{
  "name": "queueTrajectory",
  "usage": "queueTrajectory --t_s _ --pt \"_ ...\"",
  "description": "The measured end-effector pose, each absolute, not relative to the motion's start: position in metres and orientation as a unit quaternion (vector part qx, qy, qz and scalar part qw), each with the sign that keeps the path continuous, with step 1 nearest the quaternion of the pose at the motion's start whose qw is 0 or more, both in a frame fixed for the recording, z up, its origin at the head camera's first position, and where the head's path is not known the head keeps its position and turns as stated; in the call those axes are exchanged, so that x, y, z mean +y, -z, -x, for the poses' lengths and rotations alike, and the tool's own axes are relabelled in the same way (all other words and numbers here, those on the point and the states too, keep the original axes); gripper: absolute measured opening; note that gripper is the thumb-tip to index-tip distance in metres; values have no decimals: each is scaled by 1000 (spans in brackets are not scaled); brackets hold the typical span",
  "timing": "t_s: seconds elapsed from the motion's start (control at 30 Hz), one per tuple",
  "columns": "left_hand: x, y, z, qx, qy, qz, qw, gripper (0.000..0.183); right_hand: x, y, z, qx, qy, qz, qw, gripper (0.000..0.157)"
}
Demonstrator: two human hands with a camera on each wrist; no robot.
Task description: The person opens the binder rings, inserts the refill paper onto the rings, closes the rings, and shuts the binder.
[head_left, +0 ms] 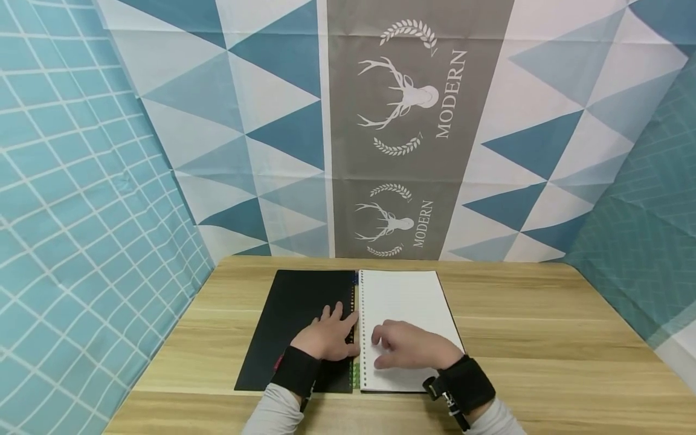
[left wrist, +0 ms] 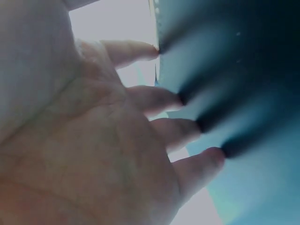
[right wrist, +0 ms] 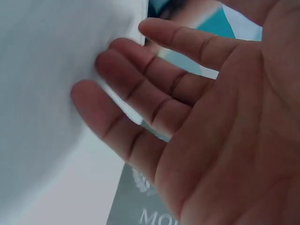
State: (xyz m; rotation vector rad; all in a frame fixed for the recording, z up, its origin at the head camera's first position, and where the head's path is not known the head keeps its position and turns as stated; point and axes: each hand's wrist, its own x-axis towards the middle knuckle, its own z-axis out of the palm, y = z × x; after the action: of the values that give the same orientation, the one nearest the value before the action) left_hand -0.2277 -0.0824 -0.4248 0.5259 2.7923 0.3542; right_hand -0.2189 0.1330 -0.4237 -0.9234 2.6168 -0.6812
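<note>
An open loose-leaf notebook lies on the table, its black cover (head_left: 296,302) folded out to the left. On its right side is a stack of white paper (head_left: 405,296) with punched holes along the inner edge. My left hand (head_left: 328,338) rests with spread fingertips on the black cover, close to the spine; the left wrist view shows its fingertips (left wrist: 213,157) against the dark surface. Over the white page is my right hand (head_left: 410,345), fingers slightly bent and nothing between them. In the right wrist view its fingertips (right wrist: 89,96) are right at the paper.
The wooden table (head_left: 533,338) extends to both sides of the notebook. Behind it hangs a patterned cloth (head_left: 283,121) with triangles and deer prints. A blue checked sheet (head_left: 81,181) stands at the left, a green one (head_left: 641,229) at the right. Black straps (head_left: 467,383) wrap both wrists.
</note>
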Motion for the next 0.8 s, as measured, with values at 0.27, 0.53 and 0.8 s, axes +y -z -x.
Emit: queueTrajectory --t_s 0.27,0.53,0.8 --pt "-88 415 228 961 -110 -175 183 82 112 429 209 915 195 330 125 38" --pt "-91 409 230 960 -100 -165 204 89 104 430 204 917 178 336 122 35" --pt "-89 411 230 961 -91 -166 202 94 103 429 202 918 166 340 120 37"
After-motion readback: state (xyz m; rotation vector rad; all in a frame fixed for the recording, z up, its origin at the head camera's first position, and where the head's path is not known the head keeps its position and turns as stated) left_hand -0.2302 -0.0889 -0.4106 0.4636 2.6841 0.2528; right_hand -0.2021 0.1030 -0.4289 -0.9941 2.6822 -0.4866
